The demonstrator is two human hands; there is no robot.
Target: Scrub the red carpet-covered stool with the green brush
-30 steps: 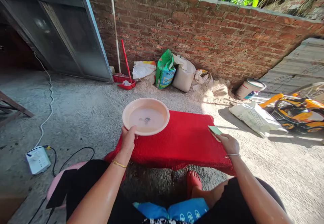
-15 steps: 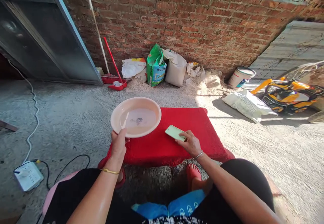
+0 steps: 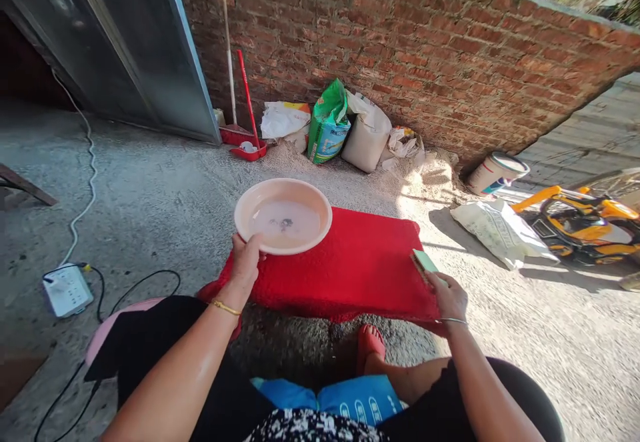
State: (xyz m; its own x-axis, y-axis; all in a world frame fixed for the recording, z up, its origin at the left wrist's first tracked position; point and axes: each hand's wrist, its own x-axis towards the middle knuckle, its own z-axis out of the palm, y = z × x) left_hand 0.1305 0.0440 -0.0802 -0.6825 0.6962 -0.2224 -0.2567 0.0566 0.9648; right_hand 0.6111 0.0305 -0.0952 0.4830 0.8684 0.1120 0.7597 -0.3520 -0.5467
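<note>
My left hand (image 3: 245, 259) is closed on the near-left rim of a round, pale peach basin (image 3: 240, 212). Shallow water lies in the basin, with a small dark patch near its middle. The basin is over the left end of a low table covered in red cloth (image 3: 350, 262). In my right hand (image 3: 450, 295), at the table's right end, is a pale green phone (image 3: 425, 261), tilted with its edge showing. My fingers wrap its near end and partly hide it.
A white power strip (image 3: 67, 290) with cables lies on the floor at left. Along the brick wall (image 3: 370, 35) stand a red dustpan (image 3: 250, 152), a green bag (image 3: 327, 125) and a whitish sack (image 3: 367, 135). At right are a bucket (image 3: 497, 174), a flat sack (image 3: 500, 229) and an orange bike (image 3: 590, 225).
My right hand has carried the phone rightward from the table's middle to its right end and tilted it. My left hand keeps hold of the basin. The view has shifted and tilted.
</note>
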